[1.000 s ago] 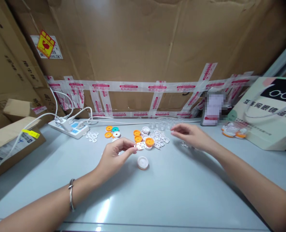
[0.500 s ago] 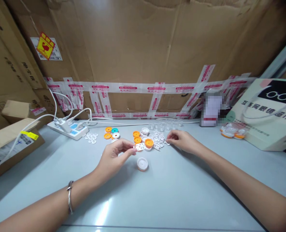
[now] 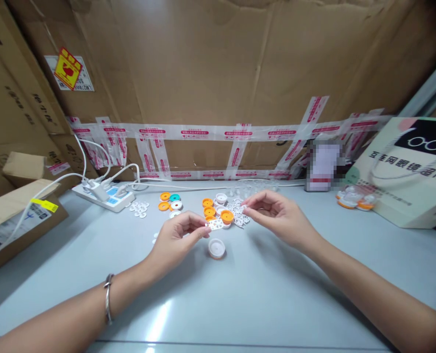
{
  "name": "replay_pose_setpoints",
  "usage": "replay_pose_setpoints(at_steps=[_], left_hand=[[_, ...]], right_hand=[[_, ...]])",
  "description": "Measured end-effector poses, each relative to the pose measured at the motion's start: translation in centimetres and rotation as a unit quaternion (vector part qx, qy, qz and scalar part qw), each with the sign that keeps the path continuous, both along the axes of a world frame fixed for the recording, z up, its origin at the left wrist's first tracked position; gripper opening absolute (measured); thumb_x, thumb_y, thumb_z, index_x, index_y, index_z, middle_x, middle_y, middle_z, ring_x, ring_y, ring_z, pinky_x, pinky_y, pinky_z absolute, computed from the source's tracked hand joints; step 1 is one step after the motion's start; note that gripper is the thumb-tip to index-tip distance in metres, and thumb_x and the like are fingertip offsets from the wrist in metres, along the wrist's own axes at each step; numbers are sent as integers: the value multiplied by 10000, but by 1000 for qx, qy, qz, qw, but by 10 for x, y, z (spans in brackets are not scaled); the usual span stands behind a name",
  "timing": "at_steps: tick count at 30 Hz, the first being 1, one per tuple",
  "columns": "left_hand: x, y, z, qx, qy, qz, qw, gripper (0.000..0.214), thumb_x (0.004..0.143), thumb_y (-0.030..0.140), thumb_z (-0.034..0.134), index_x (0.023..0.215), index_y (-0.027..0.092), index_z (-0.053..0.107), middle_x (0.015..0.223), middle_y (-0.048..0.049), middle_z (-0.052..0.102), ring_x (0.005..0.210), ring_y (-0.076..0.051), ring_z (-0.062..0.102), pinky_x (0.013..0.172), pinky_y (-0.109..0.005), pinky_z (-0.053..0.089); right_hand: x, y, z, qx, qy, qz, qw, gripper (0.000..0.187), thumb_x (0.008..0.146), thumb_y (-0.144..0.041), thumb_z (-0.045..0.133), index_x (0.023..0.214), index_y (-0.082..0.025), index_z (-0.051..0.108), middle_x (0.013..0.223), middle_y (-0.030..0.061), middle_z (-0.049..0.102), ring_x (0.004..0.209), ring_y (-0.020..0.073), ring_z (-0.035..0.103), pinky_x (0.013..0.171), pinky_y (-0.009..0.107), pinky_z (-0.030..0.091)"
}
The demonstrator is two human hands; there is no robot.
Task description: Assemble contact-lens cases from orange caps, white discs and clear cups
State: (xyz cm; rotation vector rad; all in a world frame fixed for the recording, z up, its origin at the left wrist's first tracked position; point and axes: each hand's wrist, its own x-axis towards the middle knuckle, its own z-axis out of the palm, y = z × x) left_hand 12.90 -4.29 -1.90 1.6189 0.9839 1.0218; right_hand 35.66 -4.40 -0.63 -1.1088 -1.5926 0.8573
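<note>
My left hand [image 3: 181, 240] pinches a flat white plastic piece with cut-out holes [image 3: 216, 224] between thumb and fingers, just above the table. My right hand [image 3: 276, 215] is closed at the fingertips over the right side of a pile of small white openwork plastic parts [image 3: 239, 215]; a small white part seems to be in its pinch, mostly hidden. Below the held piece lies a round white cap with an orange base [image 3: 217, 248]. Orange and white round caps [image 3: 227, 217] cluster just behind the left hand's piece.
Further left are more orange, teal and white discs [image 3: 164, 206] and small white pieces [image 3: 138, 209]. A power strip [image 3: 105, 195] with cables, an open carton [image 3: 22, 215], clear pieces [image 3: 254, 188], a phone-like blurred object [image 3: 322, 166] and a paper bag [image 3: 405, 181] line the back.
My right hand has risen and moved left toward the pile, and the small white part at its fingertips has left the table. My left hand has barely shifted.
</note>
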Motion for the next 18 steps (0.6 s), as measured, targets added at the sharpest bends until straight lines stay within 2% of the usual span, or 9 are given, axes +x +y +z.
replay_pose_setpoints(at_steps=[4,9,18], left_hand=[[3,-1,-1,7,10,-11,1000,121,736,257,624,759,143,590,711,-13,627,669,-124,613,640,-232,474],[3,-2,-1,37,39,-15,998,115,749,260,612,756,146,600,746,-26,635,699,-135,601,654,-244,467],[4,-2,-3,40,40,-25,998,99,746,244,609,751,147,596,739,-20,635,694,-129,590,664,-239,465]], right_hand=[[-14,-11,0,12,34,36,999,152,718,-301,658,758,-192,559,818,31,649,753,145,637,716,303,546],[-27,-16,-5,52,55,23,997,158,738,-244,633,892,-210,637,936,45,658,861,153,636,798,320,542],[-39,-15,-17,99,-2,47,994,142,741,-214,637,871,-244,685,907,34,692,897,181,626,838,373,500]])
